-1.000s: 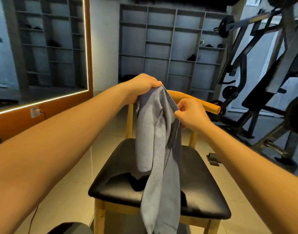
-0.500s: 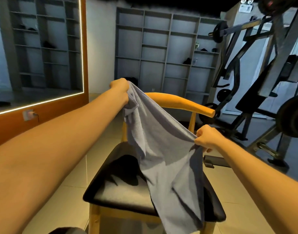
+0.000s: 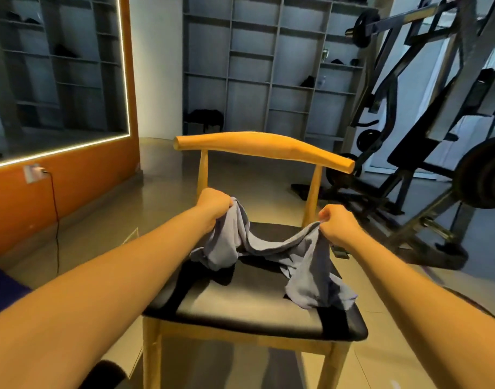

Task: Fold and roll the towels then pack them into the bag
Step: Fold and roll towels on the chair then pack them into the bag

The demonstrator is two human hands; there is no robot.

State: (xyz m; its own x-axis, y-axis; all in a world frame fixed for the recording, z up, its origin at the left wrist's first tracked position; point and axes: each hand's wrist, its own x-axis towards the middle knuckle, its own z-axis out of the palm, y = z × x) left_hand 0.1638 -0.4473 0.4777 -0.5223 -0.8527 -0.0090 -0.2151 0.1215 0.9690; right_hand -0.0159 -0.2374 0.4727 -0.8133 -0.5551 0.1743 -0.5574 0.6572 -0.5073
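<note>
A grey towel (image 3: 271,248) sags in a crumpled band over the black seat of a wooden chair (image 3: 240,307). My left hand (image 3: 214,203) grips one end of it near the seat's back left. My right hand (image 3: 336,223) pinches the other end near the back right. The towel's middle droops onto the cushion and a loose flap lies toward the seat's right edge. No bag is in sight.
The chair's curved wooden backrest (image 3: 263,147) stands just beyond my hands. A weight machine (image 3: 425,130) fills the right side. Grey shelving (image 3: 268,66) lines the far wall, and an orange wall with a lit mirror (image 3: 58,74) is on the left.
Both hands have come down from above the backrest to just over the seat. The towel, which hung stretched in the air, now rests on the cushion.
</note>
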